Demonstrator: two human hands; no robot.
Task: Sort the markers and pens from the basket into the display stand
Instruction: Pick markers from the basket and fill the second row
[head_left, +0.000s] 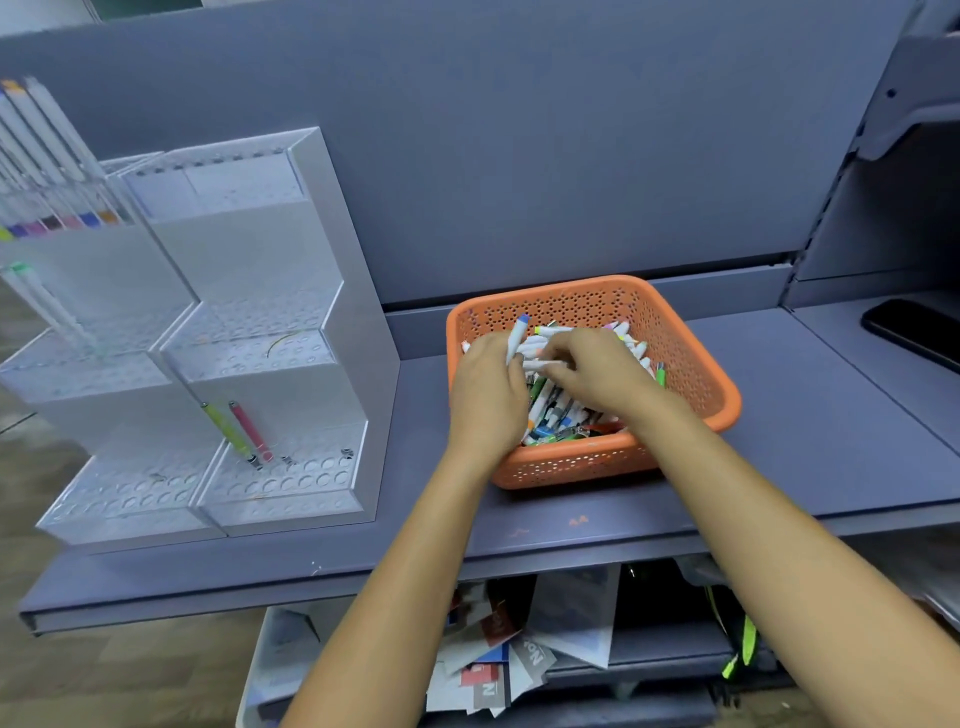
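Orange basket (691, 358) near stand (260, 254) | left fingers (493, 345) grip blue-capped marker (517, 336) | right fingers (560, 367) curled, hold unclear | phone (914, 332) aside

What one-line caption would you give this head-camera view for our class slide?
Left hand gripping a blue-capped marker, right hand among the markers in the orange basket beside the white display stand.

Basket (691, 358) right of display stand (260, 332)
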